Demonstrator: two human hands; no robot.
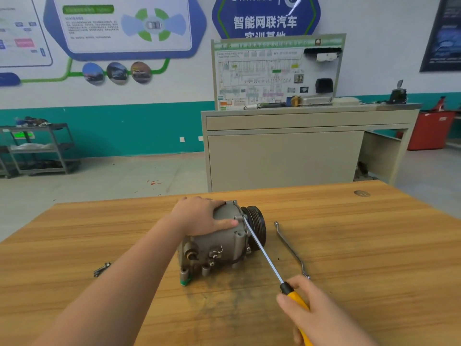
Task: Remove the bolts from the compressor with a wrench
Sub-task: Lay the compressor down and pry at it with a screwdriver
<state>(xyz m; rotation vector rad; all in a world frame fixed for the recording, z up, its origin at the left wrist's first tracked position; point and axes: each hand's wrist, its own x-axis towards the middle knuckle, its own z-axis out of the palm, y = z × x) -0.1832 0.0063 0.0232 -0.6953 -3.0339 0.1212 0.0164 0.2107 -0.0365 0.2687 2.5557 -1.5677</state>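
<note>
A grey metal compressor (219,245) with a black pulley (257,226) lies on its side on the wooden table (374,245). My left hand (199,216) rests on top of its body, fingers spread flat. My right hand (314,313) grips the yellow handle of a screwdriver (264,255). Its long shaft slants up to the left, and the tip touches the compressor's flange just beside the pulley. A bent silver wrench (290,248) lies loose on the table to the right of the compressor, untouched.
Small metal parts, perhaps bolts (101,269), lie on the table at the left. A dark stain (224,295) marks the wood in front of the compressor. Beyond the table stand a beige workbench (287,156) and a grey cart (40,148).
</note>
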